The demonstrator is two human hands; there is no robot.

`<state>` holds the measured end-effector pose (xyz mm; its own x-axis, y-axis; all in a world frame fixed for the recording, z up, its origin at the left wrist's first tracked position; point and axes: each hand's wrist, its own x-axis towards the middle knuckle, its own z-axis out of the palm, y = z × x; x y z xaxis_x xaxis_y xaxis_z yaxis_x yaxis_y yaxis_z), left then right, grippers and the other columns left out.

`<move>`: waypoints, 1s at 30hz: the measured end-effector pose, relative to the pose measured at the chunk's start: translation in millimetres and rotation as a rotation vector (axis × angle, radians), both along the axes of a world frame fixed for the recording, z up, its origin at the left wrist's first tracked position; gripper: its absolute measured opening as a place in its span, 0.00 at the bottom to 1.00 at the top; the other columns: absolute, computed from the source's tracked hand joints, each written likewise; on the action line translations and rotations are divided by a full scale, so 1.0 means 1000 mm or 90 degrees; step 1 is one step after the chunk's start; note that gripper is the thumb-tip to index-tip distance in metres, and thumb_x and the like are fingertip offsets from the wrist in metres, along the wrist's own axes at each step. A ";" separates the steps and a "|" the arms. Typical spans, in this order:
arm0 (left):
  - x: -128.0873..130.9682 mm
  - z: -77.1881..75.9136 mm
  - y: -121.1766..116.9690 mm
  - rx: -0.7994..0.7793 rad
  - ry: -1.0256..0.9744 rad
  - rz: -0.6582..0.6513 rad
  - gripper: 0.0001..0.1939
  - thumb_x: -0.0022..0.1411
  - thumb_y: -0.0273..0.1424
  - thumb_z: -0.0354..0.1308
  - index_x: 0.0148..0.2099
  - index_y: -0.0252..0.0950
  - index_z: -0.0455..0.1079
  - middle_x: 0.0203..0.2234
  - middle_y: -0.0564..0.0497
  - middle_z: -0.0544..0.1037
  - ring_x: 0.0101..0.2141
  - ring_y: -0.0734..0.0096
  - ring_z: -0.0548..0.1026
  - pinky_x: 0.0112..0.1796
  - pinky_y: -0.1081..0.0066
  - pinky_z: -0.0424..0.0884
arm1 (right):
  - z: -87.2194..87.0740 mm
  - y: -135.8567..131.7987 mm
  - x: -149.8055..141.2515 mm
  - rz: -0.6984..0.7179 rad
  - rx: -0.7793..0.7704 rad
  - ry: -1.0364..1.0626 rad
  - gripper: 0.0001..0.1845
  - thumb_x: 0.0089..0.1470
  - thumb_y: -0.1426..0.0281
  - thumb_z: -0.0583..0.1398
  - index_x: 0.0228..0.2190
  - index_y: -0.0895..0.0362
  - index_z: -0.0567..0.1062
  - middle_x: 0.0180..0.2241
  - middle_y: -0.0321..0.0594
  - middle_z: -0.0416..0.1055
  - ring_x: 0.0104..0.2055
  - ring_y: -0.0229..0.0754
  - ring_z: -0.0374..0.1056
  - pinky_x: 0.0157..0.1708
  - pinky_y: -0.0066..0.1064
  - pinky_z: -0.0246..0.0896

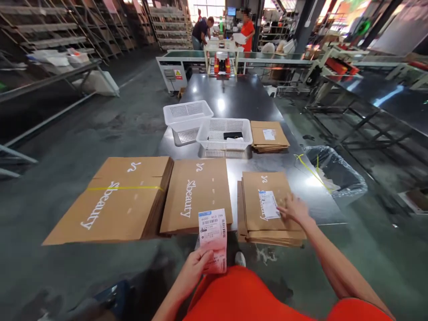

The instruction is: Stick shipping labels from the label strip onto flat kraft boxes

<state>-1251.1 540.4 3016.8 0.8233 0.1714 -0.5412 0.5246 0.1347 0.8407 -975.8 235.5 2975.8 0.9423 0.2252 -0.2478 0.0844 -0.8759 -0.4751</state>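
Your left grip (193, 269) is clamped on a printed shipping label (212, 236), while your right grip (294, 209) lies open on a stack of flattened cardboard mailers (254, 200) on the steel counter (230, 107).

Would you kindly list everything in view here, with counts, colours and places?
steel table: 1, grey, centre
cardboard mailer stacks: 4, brown, on the table, one strapped in yellow
plastic baskets: 2, white, mid-table
flat item: 1, black, in the nearer basket
bin bag: 1, clear, right of the table
metal shelving: several racks, grey, far left
co-worker in dark top: 1, far end
co-worker in orange top: 1, far end
printed slip: 1, white and pink, in the left hand
left hand: 1, bottom centre
right hand: 1, on the nearest stack
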 end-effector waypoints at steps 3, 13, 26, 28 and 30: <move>0.009 0.005 -0.013 0.012 -0.034 -0.049 0.24 0.56 0.48 0.58 0.47 0.37 0.77 0.46 0.45 0.78 0.48 0.55 0.73 0.52 0.60 0.67 | 0.046 0.071 -0.026 0.248 0.222 -0.020 0.41 0.51 0.53 0.61 0.61 0.57 0.57 0.61 0.52 0.52 0.62 0.51 0.50 0.56 0.40 0.55; 0.000 0.039 -0.009 0.062 -0.123 0.226 0.26 0.50 0.37 0.66 0.51 0.35 0.70 0.46 0.45 0.75 0.42 0.64 0.73 0.42 0.72 0.69 | 0.065 0.184 -0.114 0.526 0.480 0.207 0.21 0.59 0.57 0.56 0.23 0.61 0.68 0.21 0.33 0.60 0.25 0.31 0.54 0.24 0.22 0.45; -0.021 -0.034 0.026 0.081 0.015 0.295 0.22 0.44 0.44 0.64 0.33 0.29 0.73 0.23 0.52 0.73 0.24 0.75 0.67 0.26 0.76 0.60 | 0.051 0.298 -0.014 0.512 0.091 -0.246 0.20 0.57 0.58 0.58 0.46 0.56 0.73 0.42 0.48 0.70 0.45 0.51 0.65 0.44 0.41 0.57; -0.051 -0.042 0.020 0.037 0.045 0.270 0.21 0.46 0.44 0.63 0.35 0.29 0.76 0.24 0.50 0.76 0.25 0.72 0.70 0.26 0.76 0.63 | 0.054 0.293 -0.008 0.520 -0.029 -0.284 0.31 0.54 0.53 0.60 0.55 0.53 0.67 0.43 0.54 0.68 0.45 0.59 0.65 0.43 0.48 0.56; -0.076 -0.042 0.010 0.019 0.056 0.300 0.21 0.47 0.45 0.62 0.34 0.31 0.78 0.24 0.50 0.77 0.25 0.71 0.71 0.26 0.76 0.65 | 0.050 0.286 -0.008 0.490 -0.003 -0.276 0.40 0.52 0.49 0.60 0.61 0.54 0.61 0.45 0.62 0.66 0.48 0.65 0.63 0.43 0.54 0.54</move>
<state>-1327.1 550.2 2974.9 0.6035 0.5315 -0.5944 0.4816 0.3512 0.8030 -984.0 522.0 3025.8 0.5403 0.8362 0.0936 0.8240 -0.5034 -0.2599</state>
